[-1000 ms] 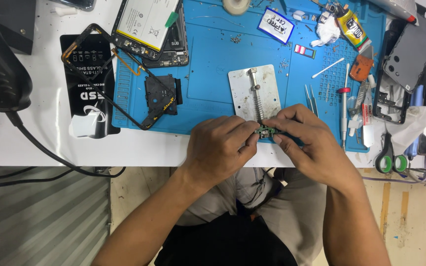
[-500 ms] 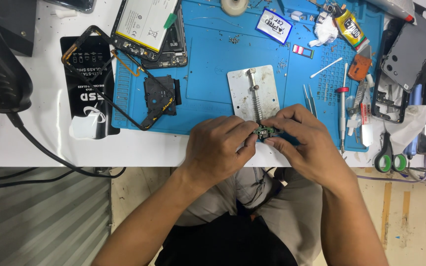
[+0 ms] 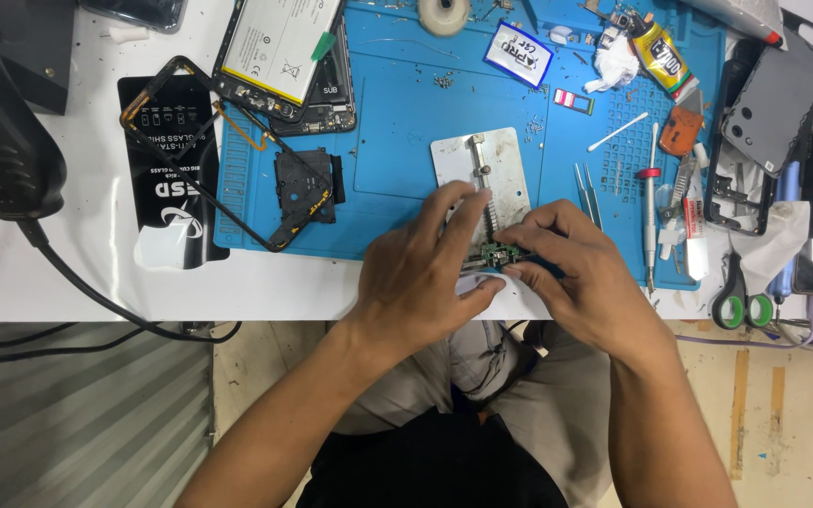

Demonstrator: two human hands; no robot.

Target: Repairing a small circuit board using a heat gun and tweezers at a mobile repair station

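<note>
Small green circuit board (image 3: 497,254): held at the mat's (image 3: 397,122) near edge, pinched by right hand (image 3: 581,277) fingertips; left hand (image 3: 421,273) fingers spread, resting alongside. Metal holder plate (image 3: 463,160) at 12 o'clock; tweezers (image 3: 587,193), screwdriver (image 3: 649,207) at 2 o'clock.

Bright, even light — sharp, soft shadows.
</note>
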